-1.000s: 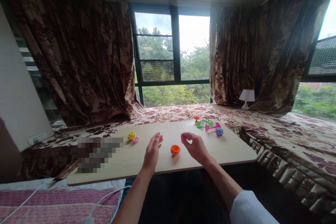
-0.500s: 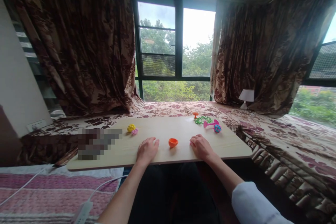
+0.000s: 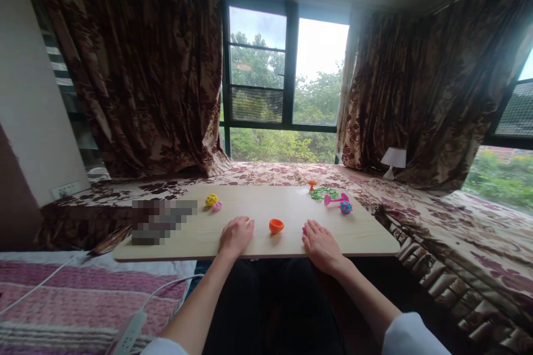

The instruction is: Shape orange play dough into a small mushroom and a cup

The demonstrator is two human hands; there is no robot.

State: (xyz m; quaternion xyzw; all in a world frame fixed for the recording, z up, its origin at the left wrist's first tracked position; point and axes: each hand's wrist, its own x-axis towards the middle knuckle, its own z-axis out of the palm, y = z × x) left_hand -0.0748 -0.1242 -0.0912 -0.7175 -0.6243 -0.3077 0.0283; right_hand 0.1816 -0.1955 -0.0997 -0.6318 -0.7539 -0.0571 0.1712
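Observation:
An orange cup-like piece [image 3: 276, 226] stands on the pale wooden table [image 3: 266, 199] between my hands. To its left, my left hand [image 3: 237, 234] lies palm down on the tabletop, holding nothing visible. On the other side my right hand [image 3: 320, 241] rests flat with its fingers stretched out. A small pink piece [image 3: 304, 229] peeks out beside its index finger; the rest of it is hidden under the hand, so its kind cannot be made out.
A knobbly yellow piece [image 3: 211, 200] and a pale pink one [image 3: 217, 207] lie at the left. Toward the back right are an orange knob-shaped piece [image 3: 312, 184], a green chain [image 3: 323, 193], a pink dumbbell-shaped piece [image 3: 336, 199] and a blue spiky ball [image 3: 346, 207]. A pixelated patch covers the table's left end.
Both hands have come down onto the tabletop. My right hand has gone from pinching the small pink piece to lying flat over it. The orange cup-like piece stays put.

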